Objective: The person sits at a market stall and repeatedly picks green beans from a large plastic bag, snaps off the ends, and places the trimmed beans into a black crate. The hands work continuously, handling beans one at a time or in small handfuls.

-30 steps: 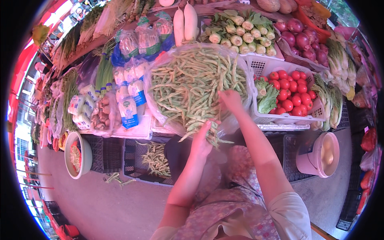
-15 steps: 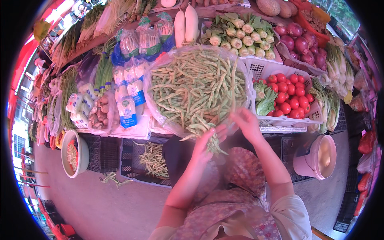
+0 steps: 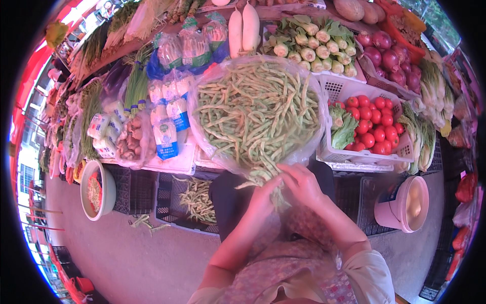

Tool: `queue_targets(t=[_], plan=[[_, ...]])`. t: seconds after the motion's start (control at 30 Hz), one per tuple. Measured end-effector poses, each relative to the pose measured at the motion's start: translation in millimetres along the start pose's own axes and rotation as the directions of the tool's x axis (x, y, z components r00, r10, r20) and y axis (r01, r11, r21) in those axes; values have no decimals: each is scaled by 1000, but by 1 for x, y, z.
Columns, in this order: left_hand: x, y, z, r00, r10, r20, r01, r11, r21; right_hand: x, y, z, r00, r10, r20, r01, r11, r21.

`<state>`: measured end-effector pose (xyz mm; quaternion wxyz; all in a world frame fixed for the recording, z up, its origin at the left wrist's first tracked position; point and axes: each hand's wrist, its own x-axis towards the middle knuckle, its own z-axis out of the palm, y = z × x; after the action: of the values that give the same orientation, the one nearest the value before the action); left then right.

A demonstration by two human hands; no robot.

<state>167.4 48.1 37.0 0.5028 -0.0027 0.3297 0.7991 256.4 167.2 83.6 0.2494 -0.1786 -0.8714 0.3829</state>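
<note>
Curling your left hand (image 3: 261,197) around the bunch of green beans (image 3: 261,175), squeeze softly so none snap. Your right hand (image 3: 302,186) has its fingers close together at the bunch, but I can't tell if they pinch any; work just by the big bean pile (image 3: 253,109) in its clear plastic bag (image 3: 304,154).

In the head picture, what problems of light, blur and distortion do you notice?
Head view: black corners, with edges bending near the rim; head view: pinkish cast over the floor, left edge washed out by brightness; head view: held beans look hazy at their lower ends, while the tomatoes seem fairly crisp.
</note>
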Motion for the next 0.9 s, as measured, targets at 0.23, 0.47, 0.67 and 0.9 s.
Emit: queue_targets(t=[0.23,0.47,0.67,0.9], plan=[[16,5,-14,997,-78,-20,74,985,-159,53,38,2,998,32,55,-35,998,52],[12,10,-14,990,-126,-56,121,989,-89,138,96,36,997,-42,58,64,883,-464],[6,12,-12,990,-129,-48,125,988,-93,140,90,28,998,-30,59,52,906,-420],[9,14,-7,998,-63,-25,59,991,-116,92,33,-21,989,-68,-131,83,990,113]])
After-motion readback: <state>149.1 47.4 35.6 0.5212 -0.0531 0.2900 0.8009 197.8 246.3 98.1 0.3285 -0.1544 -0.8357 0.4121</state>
